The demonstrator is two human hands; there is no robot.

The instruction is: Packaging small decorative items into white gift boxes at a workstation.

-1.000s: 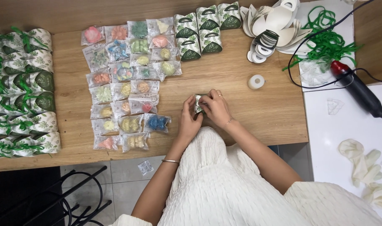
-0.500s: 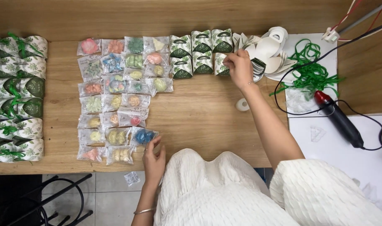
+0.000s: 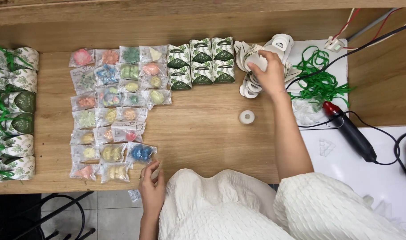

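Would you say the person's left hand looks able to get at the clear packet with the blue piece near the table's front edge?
Probably yes: the left hand rests at the table edge right beside the blue packet, with only bare wood between them and nothing lying over it.

R hand [image 3: 269, 71] now on flat boxes [image 3: 256, 66]

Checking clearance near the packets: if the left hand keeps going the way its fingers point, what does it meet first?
Probably the blue soap packet: the left hand points up and slightly left at it from the table edge, though height above the table is unclear.
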